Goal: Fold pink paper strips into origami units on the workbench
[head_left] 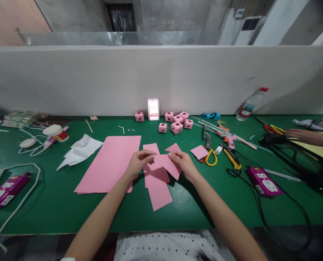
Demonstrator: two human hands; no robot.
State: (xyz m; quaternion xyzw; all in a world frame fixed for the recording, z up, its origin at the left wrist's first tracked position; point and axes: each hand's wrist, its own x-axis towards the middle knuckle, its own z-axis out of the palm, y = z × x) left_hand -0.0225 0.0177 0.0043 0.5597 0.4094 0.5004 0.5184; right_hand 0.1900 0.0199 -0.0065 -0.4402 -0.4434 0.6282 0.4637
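Note:
Between both hands, a small pink paper piece [170,167] is held above the green table. My right hand [184,165] pinches its upper right edge. My left hand [141,164] is closed, thumb and fingers pinched at the left corner of the same piece. Beneath lie overlapping pink paper strips [159,197], partly hidden by the held piece and the left hand. A stack of larger pink sheets [109,163] lies left of them, reaching under my left forearm. Several folded pink paper cubes [177,127] with diamond-shaped holes stand farther back.
On the right are a square pink paper [199,152], yellow-handled scissors [212,158], a utility knife [233,159], a pink glue gun [230,140], a purple power strip [264,182] and a bottle [250,105]. Another person's hand [300,135] rests farther right. Crumpled white paper [81,150] lies left.

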